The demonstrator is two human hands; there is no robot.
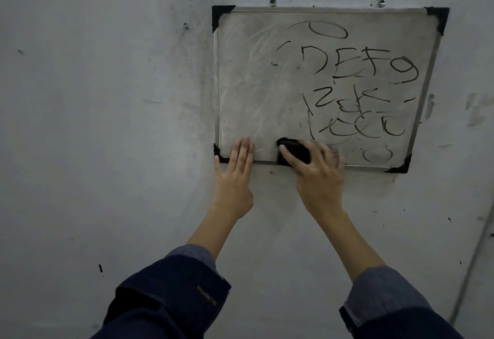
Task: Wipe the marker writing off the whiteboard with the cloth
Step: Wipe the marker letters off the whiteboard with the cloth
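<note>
We take the one whiteboard (240, 92) as our landmark; it hangs on a grey wall (107, 98) inside a metal frame with four black corner caps. Our left hand (235, 175) lies flat with straight fingers, its fingertips (244, 146) resting on the board's bottom edge just beside the lower left corner cap (219, 153), and it grasps nothing. Our right hand (316, 171) presses the single dark cloth (294, 150) against the board at the middle of the bottom edge; the fingers spread and curve over it, and part of the cloth overlaps the frame.

The marker writing (355, 79) fills the board's right half: an oval at the top, a row of letters, two more scrawled rows below, and a faint oval near the lower right corner. The left half carries only pale smears. Above the cloth the board surface is open up to the top edge.

Two screws (272, 1) sit in the wall just above the board's top edge, and a third (185, 25) lies to its left. Two dark sleeves (173, 293) cover our forearms below the board.
</note>
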